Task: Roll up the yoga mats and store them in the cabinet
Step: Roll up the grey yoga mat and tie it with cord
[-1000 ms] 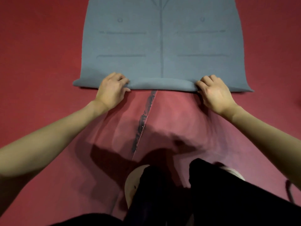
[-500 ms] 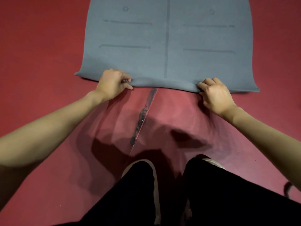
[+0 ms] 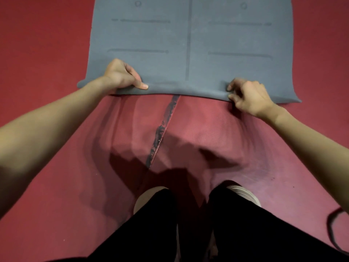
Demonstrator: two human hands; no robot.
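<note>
A: What is closest?
B: Black trousers (image 3: 236, 233) and pale shoes (image 3: 243, 193) on the red floor (image 3: 47, 186).

A: And the hands?
B: The left hand (image 3: 120, 74) and right hand (image 3: 249, 97) each pinch the folded near edge of the grey yoga mat (image 3: 188, 44), which lies flat on the floor beyond.

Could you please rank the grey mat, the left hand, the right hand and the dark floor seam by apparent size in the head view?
1. Grey mat, by far the largest, though cut off at the top.
2. Dark floor seam, long but thin.
3. Left hand and right hand: alike, not ranked.
</note>
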